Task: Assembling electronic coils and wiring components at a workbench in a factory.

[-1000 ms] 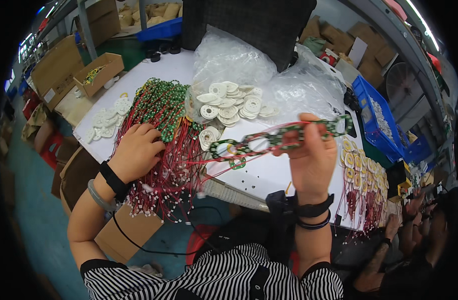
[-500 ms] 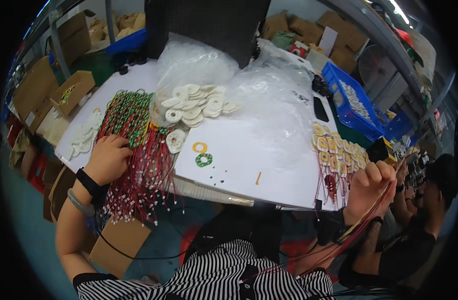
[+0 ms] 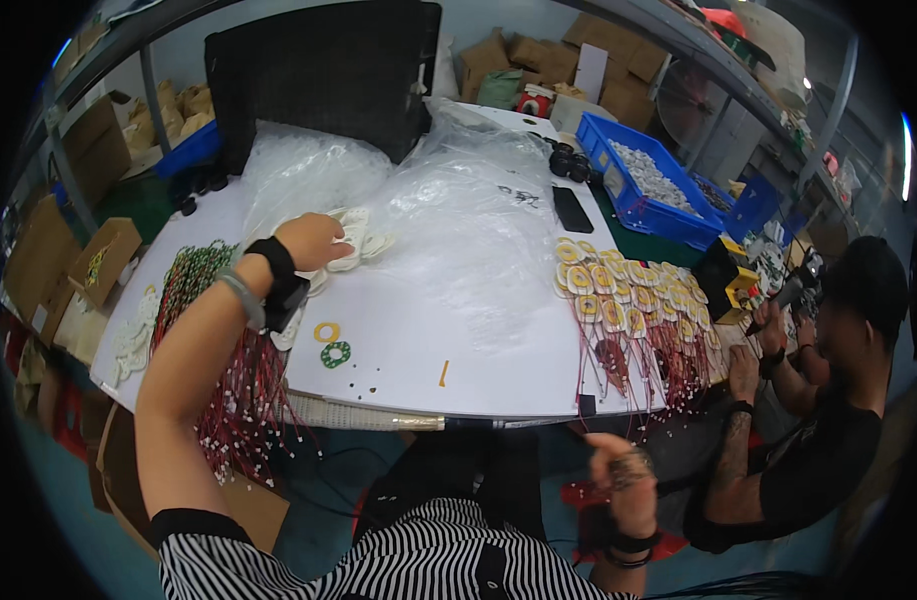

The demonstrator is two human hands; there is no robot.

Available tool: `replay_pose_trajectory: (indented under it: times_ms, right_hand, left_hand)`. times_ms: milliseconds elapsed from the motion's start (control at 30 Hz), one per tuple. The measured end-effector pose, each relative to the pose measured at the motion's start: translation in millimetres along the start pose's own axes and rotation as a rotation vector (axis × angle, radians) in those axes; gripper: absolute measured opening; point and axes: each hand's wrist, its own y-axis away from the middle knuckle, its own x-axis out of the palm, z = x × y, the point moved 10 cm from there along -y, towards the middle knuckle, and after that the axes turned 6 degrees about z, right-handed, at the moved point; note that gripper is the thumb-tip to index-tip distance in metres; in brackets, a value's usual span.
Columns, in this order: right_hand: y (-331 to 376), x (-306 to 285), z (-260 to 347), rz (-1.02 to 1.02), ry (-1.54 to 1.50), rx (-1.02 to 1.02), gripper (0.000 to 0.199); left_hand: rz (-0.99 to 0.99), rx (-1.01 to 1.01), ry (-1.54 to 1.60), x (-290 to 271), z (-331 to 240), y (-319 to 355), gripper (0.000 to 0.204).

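My left hand [image 3: 313, 243] reaches over the pile of white oval plastic pieces [image 3: 356, 230] at the mouth of a clear bag [image 3: 313, 170]. Its fingers are bent together on the pieces, and the fingertips are partly hidden. Under my left forearm lies a bundle of green ring-shaped boards [image 3: 193, 275], whose red wires [image 3: 243, 400] with white connectors hang over the table edge. Below the table's front edge, my right hand [image 3: 623, 480] is raised with bent fingers, blurred; whether it holds anything is unclear. Nearest to it are white ovals with yellow rings [image 3: 613, 290] and red wires.
On the white table [image 3: 418, 340] lie a yellow ring [image 3: 326, 332], a green ring board [image 3: 335, 354], small dark bits and an orange strip [image 3: 443, 374]. A phone [image 3: 571, 210] and a blue bin [image 3: 648, 190] of white parts are at the back right. A co-worker [image 3: 828, 400] sits at the right.
My left hand has moved from the green boards to the white ovals. My right hand has dropped below the table edge; the wire bundle no longer shows in it. The view has turned right.
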Motion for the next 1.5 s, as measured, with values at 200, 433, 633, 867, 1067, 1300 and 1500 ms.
replay_pose_trajectory:
  times_ms: [200,433,633,867,1067,1300,1500]
  right_hand:
    - [-2,23,-57,0.169,-0.113,0.005,0.058]
    - [-10,22,-84,0.228,0.133,0.006,0.018]
    - [-11,31,-114,0.217,-0.235,0.284,0.017]
    - [-12,35,-125,0.216,-0.243,0.267,0.018]
    - [-14,38,-121,0.222,-0.211,0.238,0.019]
    - [-18,39,-119,0.23,-0.135,0.234,0.021]
    - [-19,43,-115,0.268,-0.178,0.203,0.02]
  left_hand:
    - [0.147,-0.178,-0.295,57,9,-57,0.039]
    - [-0.152,-0.093,-0.182,-3,-40,-31,0.052]
    - [0.254,0.191,0.096,68,-145,15,0.064]
    - [0.17,0.176,-0.014,65,-171,-13,0.048]
    - [-0.024,0.297,-0.112,72,-182,-32,0.043]
    - [0.016,0.224,0.033,73,-162,-45,0.031]
    - [0.118,0.164,0.093,64,-162,-42,0.027]
